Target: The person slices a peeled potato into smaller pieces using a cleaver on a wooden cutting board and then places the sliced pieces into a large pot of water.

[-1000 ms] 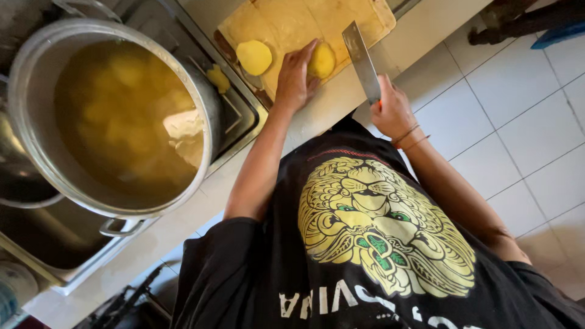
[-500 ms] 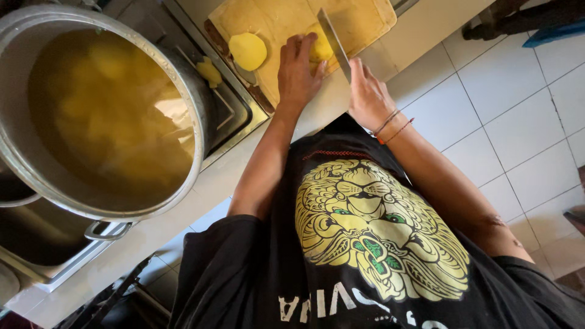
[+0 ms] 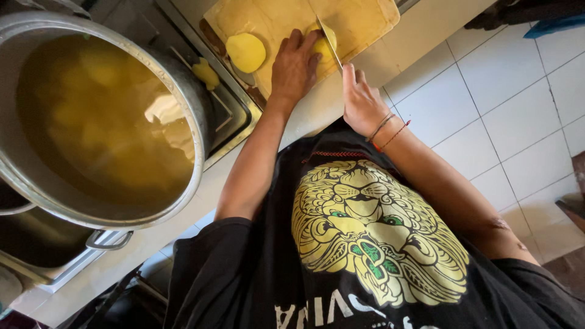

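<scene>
My left hand [image 3: 294,66] presses down on a peeled yellow potato piece [image 3: 323,46] on a wooden cutting board [image 3: 359,21]. My right hand [image 3: 361,102] grips the handle of a cleaver [image 3: 329,40], whose blade stands edge-down in that potato beside my left fingertips. A second peeled potato half [image 3: 245,52] lies flat on the board to the left of my left hand.
A large metal pot [image 3: 97,119] of yellowish water with potato pieces sits at the left over a steel sink [image 3: 234,116]. One small potato piece [image 3: 206,73] lies on the sink's rim. A white counter edge [image 3: 420,30] and white floor tiles [image 3: 518,116] lie to the right.
My right hand has swung the cleaver from the right side of the board leftward and down into the potato under my left hand. The view has shifted slightly.
</scene>
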